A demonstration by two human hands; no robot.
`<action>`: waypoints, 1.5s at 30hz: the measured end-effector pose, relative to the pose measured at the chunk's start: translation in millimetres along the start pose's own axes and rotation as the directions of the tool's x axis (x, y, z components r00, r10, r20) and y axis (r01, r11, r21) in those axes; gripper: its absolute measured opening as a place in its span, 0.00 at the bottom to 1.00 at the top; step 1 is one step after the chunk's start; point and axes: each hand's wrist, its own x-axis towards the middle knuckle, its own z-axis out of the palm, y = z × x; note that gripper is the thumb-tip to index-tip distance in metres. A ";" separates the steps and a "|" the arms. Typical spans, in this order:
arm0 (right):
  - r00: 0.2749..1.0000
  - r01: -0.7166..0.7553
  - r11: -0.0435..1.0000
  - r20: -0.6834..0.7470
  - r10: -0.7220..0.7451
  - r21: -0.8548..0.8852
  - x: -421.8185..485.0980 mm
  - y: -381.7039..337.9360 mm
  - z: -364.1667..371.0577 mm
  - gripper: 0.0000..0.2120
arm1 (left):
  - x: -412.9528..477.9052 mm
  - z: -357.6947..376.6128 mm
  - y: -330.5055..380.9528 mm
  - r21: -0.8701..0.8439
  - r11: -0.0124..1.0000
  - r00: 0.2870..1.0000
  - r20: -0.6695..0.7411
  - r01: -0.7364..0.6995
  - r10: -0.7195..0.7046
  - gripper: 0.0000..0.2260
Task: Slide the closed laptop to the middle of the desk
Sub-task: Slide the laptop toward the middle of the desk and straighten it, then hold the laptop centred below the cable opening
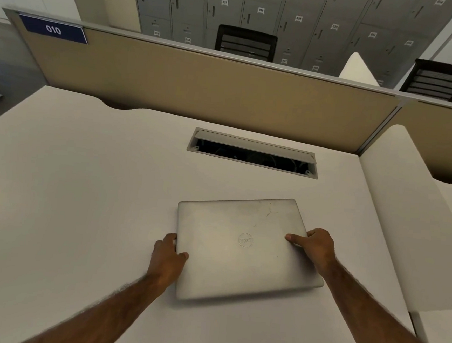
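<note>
Far left: bare white worktop, plenty of open room, edge falling away to the floor. Left hand clamped on the left edge of the closed silver laptop, thumb over the lid, fingers curled around the side. Laptop flat on the worktop, lid shut, logo up, long axis running left to right, slightly skewed, sitting between both hands and near the front half of the surface. Beyond it, well apart, open cable hatch, flap raised; beige partition behind. Right hand gripping the right edge, thumb on the lid, fingers wrapped over the side. Both hands equally close, both holding. Right side tighter: white side panel near. Probably already about mid-worktop; any further slide safest forward, short of the hatch.
</note>
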 end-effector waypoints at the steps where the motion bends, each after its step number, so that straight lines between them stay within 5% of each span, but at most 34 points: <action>1: 1.000 0.002 1.000 -0.009 -0.002 0.004 0.4 -4.4 3.7 0.28 | 5.7 -4.2 0.8 0.000 1.000 1.000 0.001 -0.005 0.005 0.21; 20: 0.992 -0.057 0.994 -0.103 0.067 0.097 -9.6 -45.2 54.6 0.27 | 90.9 -66.9 24.5 0.103 0.989 0.989 0.113 -0.104 0.092 0.22; 45: 0.992 -0.052 0.997 -0.109 0.059 0.065 -17.9 -43.8 67.1 0.28 | 108.2 -71.2 20.1 0.196 0.969 0.988 0.084 -0.148 0.133 0.21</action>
